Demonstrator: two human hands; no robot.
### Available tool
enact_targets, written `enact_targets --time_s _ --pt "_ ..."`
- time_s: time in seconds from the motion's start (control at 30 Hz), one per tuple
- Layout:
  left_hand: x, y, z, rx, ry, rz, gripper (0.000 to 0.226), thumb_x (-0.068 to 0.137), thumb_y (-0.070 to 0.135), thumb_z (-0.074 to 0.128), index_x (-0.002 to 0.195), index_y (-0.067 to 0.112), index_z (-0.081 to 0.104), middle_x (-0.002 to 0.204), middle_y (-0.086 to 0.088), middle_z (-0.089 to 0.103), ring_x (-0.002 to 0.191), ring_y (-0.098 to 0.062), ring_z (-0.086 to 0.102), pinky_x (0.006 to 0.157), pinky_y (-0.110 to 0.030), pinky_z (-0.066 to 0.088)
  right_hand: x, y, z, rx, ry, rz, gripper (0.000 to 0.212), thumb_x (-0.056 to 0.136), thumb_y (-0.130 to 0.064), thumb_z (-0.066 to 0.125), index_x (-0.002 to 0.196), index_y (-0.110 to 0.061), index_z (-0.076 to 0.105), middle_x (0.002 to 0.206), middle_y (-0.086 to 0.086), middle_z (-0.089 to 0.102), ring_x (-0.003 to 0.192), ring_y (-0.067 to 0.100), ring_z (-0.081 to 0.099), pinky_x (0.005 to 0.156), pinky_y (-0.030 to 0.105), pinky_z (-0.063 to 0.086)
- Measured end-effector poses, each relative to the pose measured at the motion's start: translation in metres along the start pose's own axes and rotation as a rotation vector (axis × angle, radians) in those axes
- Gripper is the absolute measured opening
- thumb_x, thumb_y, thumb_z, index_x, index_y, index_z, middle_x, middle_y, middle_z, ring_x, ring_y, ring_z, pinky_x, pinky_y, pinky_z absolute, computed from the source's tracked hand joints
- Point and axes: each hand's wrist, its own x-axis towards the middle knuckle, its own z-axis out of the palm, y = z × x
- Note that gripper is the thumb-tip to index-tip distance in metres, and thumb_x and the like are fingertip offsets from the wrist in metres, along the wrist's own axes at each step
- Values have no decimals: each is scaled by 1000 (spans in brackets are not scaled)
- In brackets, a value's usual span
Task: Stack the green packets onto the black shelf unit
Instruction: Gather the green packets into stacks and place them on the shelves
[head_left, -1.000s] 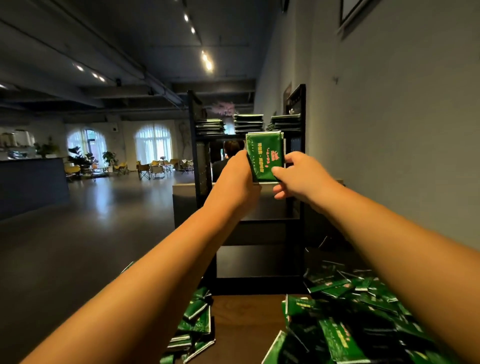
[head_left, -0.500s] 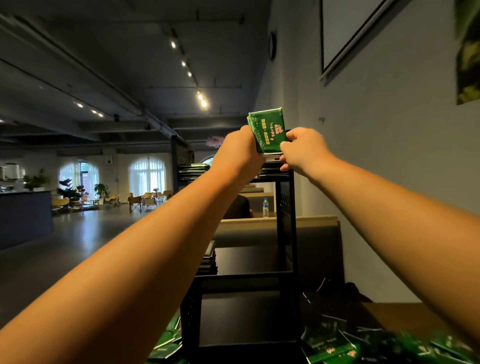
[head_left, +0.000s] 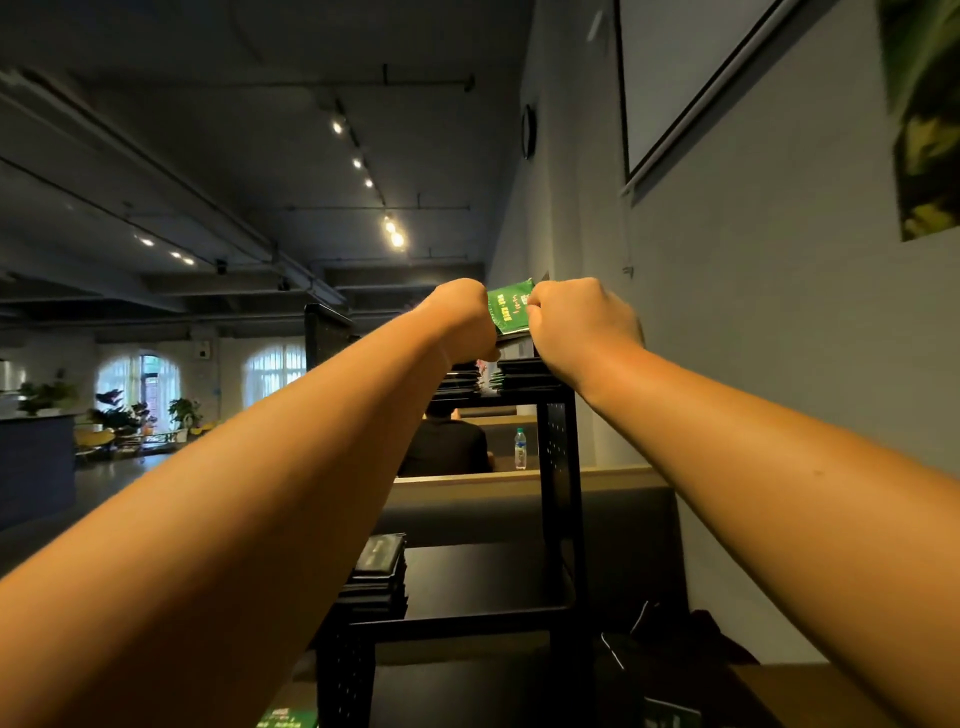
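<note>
A green packet (head_left: 510, 310) with yellow print is held up between both hands over the top of the black shelf unit (head_left: 558, 467). My left hand (head_left: 460, 322) grips its left edge and my right hand (head_left: 579, 325) grips its right edge, fingers curled round it. Just below the hands, dark stacks of packets (head_left: 519, 376) lie on the top shelf. Another stack (head_left: 376, 577) sits at the left of the middle shelf. A loose green packet (head_left: 288, 718) shows at the bottom edge.
A grey wall (head_left: 753, 364) runs close along the right with a framed board and a poster. Behind the shelf a seated person (head_left: 444, 441) and a water bottle (head_left: 520, 449) are at a bench. Open floor lies to the left.
Both hands have carried the packet up from in front of the shelf to its top level. The view has tilted upward, so the pile of packets on the table has left the frame.
</note>
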Motion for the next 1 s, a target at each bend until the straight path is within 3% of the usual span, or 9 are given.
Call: enact_targets --time_s 0.17,0.33,0.43,0.57,0.67,0.77,0.83,0.9,1.0 --pt "12 -2 9 57 -17 28 60 98 39 79 143 4 62 107 -8 60 98 -24 56 86 -31 46 -5 2 4 -150 11 -124 19 106 -22 57 118 -26 71 106 4 63 87 33 67 70 41 59" --pt "24 -7 15 117 -102 66 60 106 52 62 144 7 61 99 -4 56 99 -23 53 88 -33 42 -11 7 11 -89 -7 -181 22 103 -13 59 121 -24 65 116 1 49 81 29 61 73 43 62" --pt "25 -8 18 182 -66 78 36 105 35 70 128 7 70 96 -4 60 95 -22 56 83 -31 43 -14 9 8 26 -36 -155 38 101 -11 53 133 -27 66 131 -3 55 99 30 64 81 45 61" --pt "26 -8 14 164 -56 58 35 108 28 65 141 16 67 112 -2 61 99 -20 56 83 -29 41 -18 6 1 160 -100 -163 42 101 -20 48 135 -33 70 142 -7 59 120 25 63 95 44 60" --pt "23 -12 19 40 14 10 29 103 23 68 130 15 74 110 -2 69 98 -24 65 81 -34 52 -19 5 3 182 -142 -139 41 102 -21 47 131 -33 74 137 -4 65 116 25 64 89 38 57" --pt "16 -16 29 -104 157 -21 23 96 13 65 114 10 80 110 -10 78 104 -31 75 92 -44 63 -20 6 7 162 -155 -120 40 105 -21 46 131 -32 74 131 -2 70 111 23 66 82 35 55" --pt "21 -15 31 -83 124 -19 28 98 12 62 121 10 78 119 -11 76 113 -31 73 96 -42 62 -20 7 10 145 -160 -119 39 107 -18 47 134 -32 72 129 -1 71 111 24 67 87 38 60" --pt "33 -13 30 45 -30 -25 40 103 17 64 143 15 67 145 -9 66 133 -31 63 102 -39 54 -21 8 12 135 -178 -121 39 108 -15 50 136 -31 72 128 0 71 111 25 67 92 43 62" --pt "57 -19 37 118 -86 -56 57 106 30 64 161 28 50 165 -1 49 151 -30 47 119 -45 44 -21 9 15 117 -197 -127 37 107 -12 55 135 -29 72 128 2 70 112 27 67 94 46 62"
